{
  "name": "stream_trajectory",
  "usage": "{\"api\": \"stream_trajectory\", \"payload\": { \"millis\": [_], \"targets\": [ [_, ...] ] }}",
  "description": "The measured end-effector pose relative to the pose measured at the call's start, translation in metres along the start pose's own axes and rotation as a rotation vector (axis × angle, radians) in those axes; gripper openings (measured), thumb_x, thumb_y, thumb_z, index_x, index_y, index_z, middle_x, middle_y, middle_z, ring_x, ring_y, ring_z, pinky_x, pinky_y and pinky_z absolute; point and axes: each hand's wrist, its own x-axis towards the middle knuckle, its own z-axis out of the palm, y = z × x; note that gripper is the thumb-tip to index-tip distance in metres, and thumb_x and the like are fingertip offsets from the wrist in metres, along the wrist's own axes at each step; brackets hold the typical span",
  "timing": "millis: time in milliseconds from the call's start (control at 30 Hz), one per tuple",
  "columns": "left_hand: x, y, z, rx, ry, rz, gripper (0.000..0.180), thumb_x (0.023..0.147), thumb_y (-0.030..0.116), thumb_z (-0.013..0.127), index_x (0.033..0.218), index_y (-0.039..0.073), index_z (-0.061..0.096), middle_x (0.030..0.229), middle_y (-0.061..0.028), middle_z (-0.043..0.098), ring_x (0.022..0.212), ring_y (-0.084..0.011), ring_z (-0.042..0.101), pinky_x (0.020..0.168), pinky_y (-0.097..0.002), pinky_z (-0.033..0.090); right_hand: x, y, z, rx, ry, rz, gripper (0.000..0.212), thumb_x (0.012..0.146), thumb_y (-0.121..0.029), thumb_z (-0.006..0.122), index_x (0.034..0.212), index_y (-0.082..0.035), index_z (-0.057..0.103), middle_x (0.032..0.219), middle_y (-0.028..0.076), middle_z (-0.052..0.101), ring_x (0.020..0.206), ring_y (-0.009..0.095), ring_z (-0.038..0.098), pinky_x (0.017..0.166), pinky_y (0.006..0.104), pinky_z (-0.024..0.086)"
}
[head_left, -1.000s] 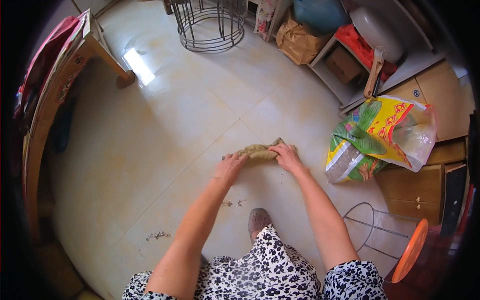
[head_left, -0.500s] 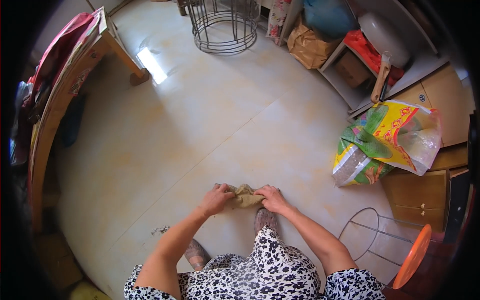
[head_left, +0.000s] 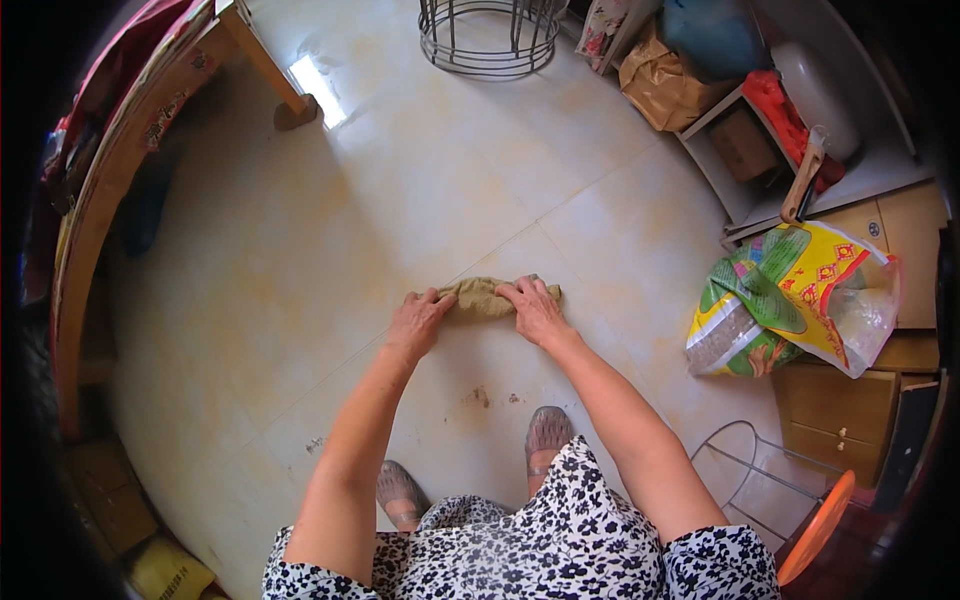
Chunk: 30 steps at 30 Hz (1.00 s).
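Observation:
A bunched olive-brown rag (head_left: 481, 298) lies stretched sideways on the pale tiled floor, ahead of my shoes. My left hand (head_left: 418, 322) grips its left end with the fingers curled over the cloth. On the other end, my right hand (head_left: 534, 309) presses down with bent fingers, and a bit of cloth sticks out beyond it. Both forearms reach forward, nearly straight. Between the rag and my shoes (head_left: 549, 440), brown smudges (head_left: 478, 398) mark the floor.
An open colourful plastic sack (head_left: 770, 300) stands at the right beside wooden cabinets (head_left: 835, 410). Near my right arm a stool with an orange seat (head_left: 820, 525) lies on its side. A wire rack (head_left: 488, 40) is at the far side, a wooden table leg (head_left: 270, 65) far left.
Both hands have pushed the rag forward along the floor, away from my shoes. Brown smudges now show where the rag was. The view has shifted slightly.

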Motion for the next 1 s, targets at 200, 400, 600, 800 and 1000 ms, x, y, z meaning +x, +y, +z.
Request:
{"api": "stream_trajectory", "payload": {
  "millis": [200,400,600,800,1000],
  "targets": [
    [-0.048,0.010,0.026,-0.121,-0.024,0.093,0.044,0.076,0.005,0.054,0.117,0.022,0.059,0.109,-0.0074,0.058,0.095,-0.0341,0.055,0.082,-0.0411,0.047,-0.054,-0.012,0.011,0.078,-0.017,-0.070,0.049,0.073,0.008,0.049,0.113,-0.018,0.058,0.107,0.010,0.051,0.100,0.033,0.047,0.088,0.0406,0.043],
    [-0.082,0.034,0.044,-0.122,-0.180,0.182,0.044,0.073,0.007,0.059,0.115,0.020,0.061,0.107,-0.0089,0.058,0.098,-0.0345,0.055,0.084,-0.0404,0.046,-0.114,-0.009,0.029,0.180,-0.044,-0.102,0.049,0.071,0.008,0.046,0.110,-0.017,0.060,0.102,0.010,0.052,0.097,0.032,0.048,0.088,0.0397,0.043],
    [-0.069,0.043,0.023,-0.304,-0.267,0.112,0.045,0.072,0.009,0.054,0.114,0.022,0.063,0.102,-0.0082,0.059,0.100,-0.0297,0.057,0.082,-0.0399,0.048,-0.110,0.025,0.003,0.381,-0.147,-0.027,0.044,0.068,0.005,0.046,0.106,-0.011,0.064,0.102,0.012,0.058,0.107,0.031,0.049,0.096,0.0386,0.040],
    [0.002,0.066,-0.004,-0.222,-0.047,0.121,0.050,0.076,0.005,0.050,0.122,0.022,0.057,0.103,-0.0103,0.058,0.092,-0.0325,0.057,0.078,-0.0408,0.049,-0.056,0.054,-0.059,0.137,0.091,-0.005,0.040,0.073,0.005,0.048,0.105,-0.012,0.066,0.106,0.012,0.059,0.105,0.032,0.051,0.094,0.0383,0.042],
    [0.032,0.088,0.017,-0.135,0.021,0.053,0.056,0.079,0.002,0.050,0.131,0.025,0.048,0.109,-0.0091,0.054,0.092,-0.0326,0.056,0.076,-0.0408,0.050,-0.035,0.067,-0.043,0.047,0.149,0.137,0.045,0.078,0.004,0.050,0.116,-0.017,0.059,0.115,0.007,0.054,0.109,0.030,0.046,0.097,0.0387,0.039]
  ]
}}
